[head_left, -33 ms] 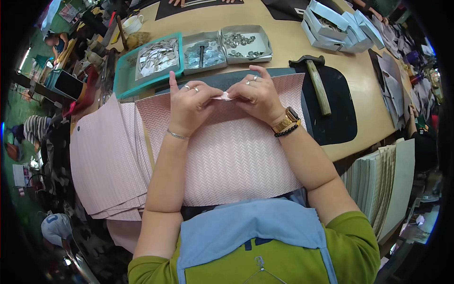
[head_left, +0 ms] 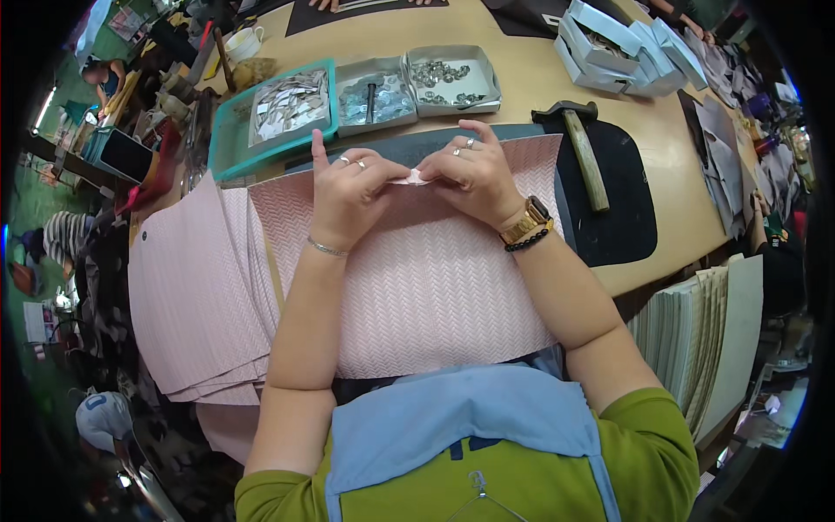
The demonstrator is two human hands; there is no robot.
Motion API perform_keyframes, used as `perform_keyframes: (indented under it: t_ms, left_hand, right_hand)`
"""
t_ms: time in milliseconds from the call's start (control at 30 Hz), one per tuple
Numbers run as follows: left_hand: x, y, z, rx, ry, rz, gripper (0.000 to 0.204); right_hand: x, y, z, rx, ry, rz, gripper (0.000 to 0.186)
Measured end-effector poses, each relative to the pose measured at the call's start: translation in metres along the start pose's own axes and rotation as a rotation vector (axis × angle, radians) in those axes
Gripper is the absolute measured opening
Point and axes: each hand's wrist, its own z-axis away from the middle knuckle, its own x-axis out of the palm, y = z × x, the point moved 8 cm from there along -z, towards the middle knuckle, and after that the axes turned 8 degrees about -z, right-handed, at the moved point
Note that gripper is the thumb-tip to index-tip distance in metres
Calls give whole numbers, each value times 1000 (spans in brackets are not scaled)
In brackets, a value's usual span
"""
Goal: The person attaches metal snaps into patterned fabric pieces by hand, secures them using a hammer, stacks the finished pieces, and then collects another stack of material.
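Observation:
My left hand (head_left: 352, 193) and my right hand (head_left: 474, 181) meet over the far part of a pink sheet with a herringbone texture (head_left: 444, 287). Thumbs and forefingers pinch a small whitish piece (head_left: 415, 177) between them; its exact kind is too small to tell. My left little finger points up, apart from the rest. The sheet spreads under both wrists, its near edge against the blue apron (head_left: 461, 400) at my front. A stack of similar pink sheets (head_left: 196, 287) lies to the left of it.
Beyond the hands stand a teal tray (head_left: 228, 130) with whitish pieces, a box of clear pieces (head_left: 348, 104) and a box of metal parts (head_left: 478, 83). A hammer (head_left: 587, 161) rests on a black mat (head_left: 626, 209) at the right. Pale boards (head_left: 678, 331) stand upright near my right elbow.

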Motion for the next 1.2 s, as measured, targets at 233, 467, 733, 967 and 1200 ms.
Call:
perform_keyframes:
  t_ms: [233, 467, 733, 967, 1200]
  left_hand:
    - [-5, 8, 1, 89, 119, -38, 25]
    - [3, 4, -4, -85, -53, 17, 25]
    - [-28, 46, 14, 32, -121, -117, 12]
    - [-31, 87, 89, -17, -176, -75, 13]
    - [-38, 71, 74, -36, -289, 64, 19]
  right_hand:
    - [-6, -8, -1, -48, 58, 50, 21]
    - [0, 2, -6, 116, -52, -17, 21]
    - [-16, -62, -3, -14, -301, 202, 5]
    - [-3, -90, 78, 11, -406, 70, 16]
    - [-7, -76, 87, 170, -263, -111, 18]
